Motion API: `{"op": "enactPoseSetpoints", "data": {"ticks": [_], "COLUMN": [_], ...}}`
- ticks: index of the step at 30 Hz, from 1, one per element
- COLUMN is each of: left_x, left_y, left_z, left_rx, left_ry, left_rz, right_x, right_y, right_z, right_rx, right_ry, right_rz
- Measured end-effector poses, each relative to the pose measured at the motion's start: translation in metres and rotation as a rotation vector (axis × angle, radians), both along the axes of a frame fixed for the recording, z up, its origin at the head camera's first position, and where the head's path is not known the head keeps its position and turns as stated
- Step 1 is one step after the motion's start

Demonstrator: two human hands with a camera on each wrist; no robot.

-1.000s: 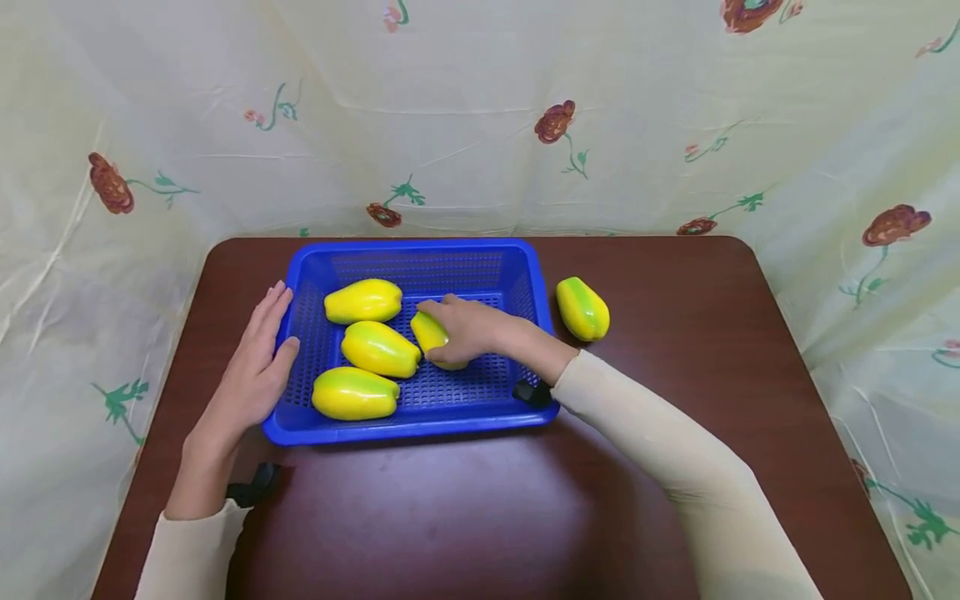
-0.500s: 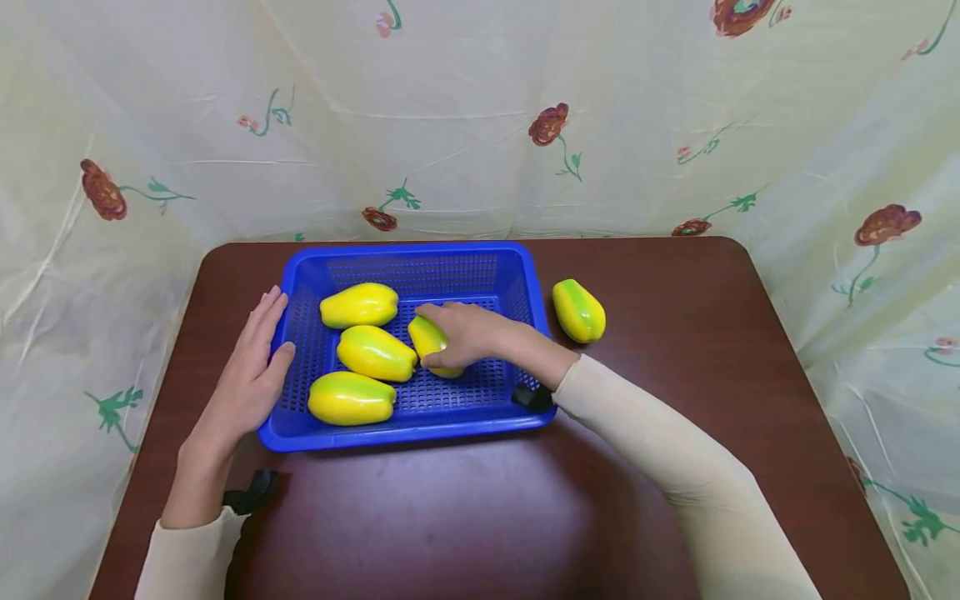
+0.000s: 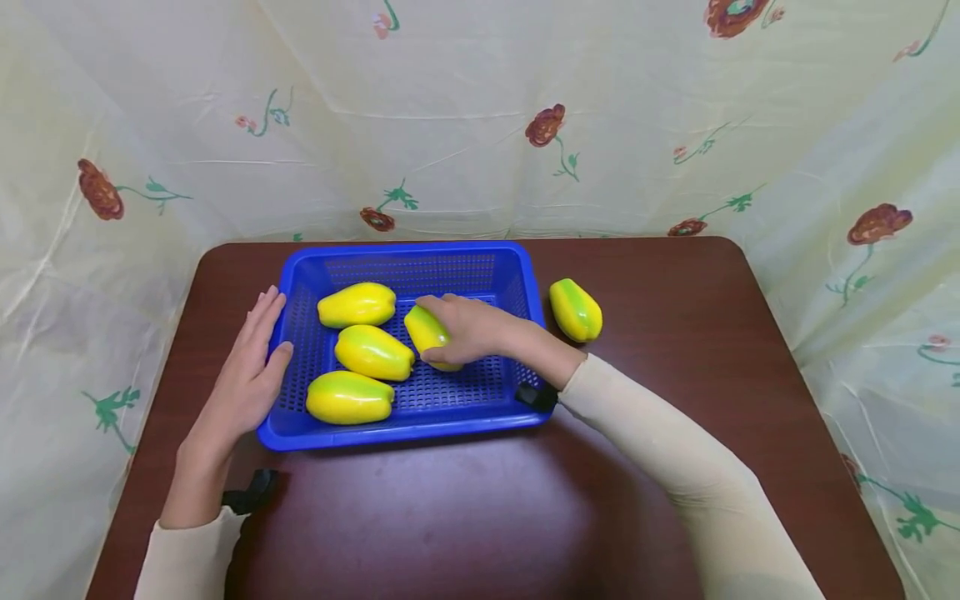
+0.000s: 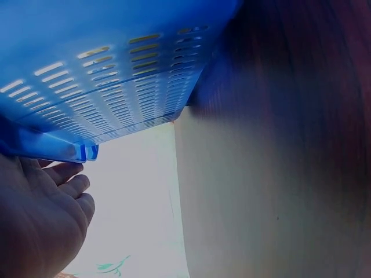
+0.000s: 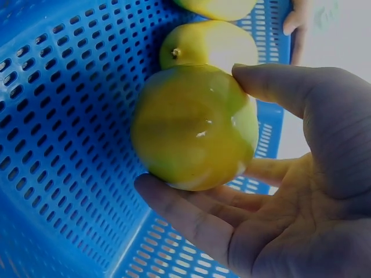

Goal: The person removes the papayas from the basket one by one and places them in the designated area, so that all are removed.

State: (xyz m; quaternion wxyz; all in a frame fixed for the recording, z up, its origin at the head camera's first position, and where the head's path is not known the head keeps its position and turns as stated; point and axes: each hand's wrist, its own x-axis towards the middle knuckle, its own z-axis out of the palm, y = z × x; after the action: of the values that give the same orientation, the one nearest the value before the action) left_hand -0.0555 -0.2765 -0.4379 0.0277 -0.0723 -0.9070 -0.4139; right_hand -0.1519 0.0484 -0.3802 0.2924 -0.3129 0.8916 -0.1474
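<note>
A blue plastic basket (image 3: 420, 434) with slotted walls stands on the table. My right hand (image 3: 472, 327) reaches over its right side and grips a yellow-green papaya (image 3: 424, 330), thumb on one side and fingers on the other. The right wrist view shows this papaya (image 5: 194, 127) end-on; whether it touches the basket floor I cannot tell. Left of it, three papayas lie in the basket: one at the back (image 3: 357, 305), a middle papaya (image 3: 374, 352) and a front papaya (image 3: 349, 398). My left hand (image 3: 247, 367) rests against the basket's left rim, fingers straight.
Another papaya (image 3: 576, 310) lies on the brown table (image 3: 675, 333), just right of the basket. A flower-patterned sheet (image 3: 450, 108) hangs behind the table and at both sides. Black straps (image 3: 537, 397) are on my wrists.
The head view has shifted slightly, moving the scene a little to the left. My right hand keeps its grip on the papaya inside the basket, and my left hand stays at the rim.
</note>
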Motion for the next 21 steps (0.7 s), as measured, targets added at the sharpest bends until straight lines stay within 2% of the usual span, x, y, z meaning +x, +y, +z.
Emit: {"op": "enactPoseSetpoints", "data": {"ticks": [11, 21], "left_x": [0.002, 0.000], "left_y": [0.003, 0.004], "left_z": [0.000, 0.004], "left_rx": [0.023, -0.003], "left_ry": [-0.041, -0.066], "left_rz": [-0.001, 0.000], "right_x": [0.009, 0.021], "right_y": [0.015, 0.024], "right_z": [0.008, 0.025], "right_rx": [-0.055, -0.108], "right_ry": [0.038, 0.131], "right_rz": [-0.009, -0.032]}}
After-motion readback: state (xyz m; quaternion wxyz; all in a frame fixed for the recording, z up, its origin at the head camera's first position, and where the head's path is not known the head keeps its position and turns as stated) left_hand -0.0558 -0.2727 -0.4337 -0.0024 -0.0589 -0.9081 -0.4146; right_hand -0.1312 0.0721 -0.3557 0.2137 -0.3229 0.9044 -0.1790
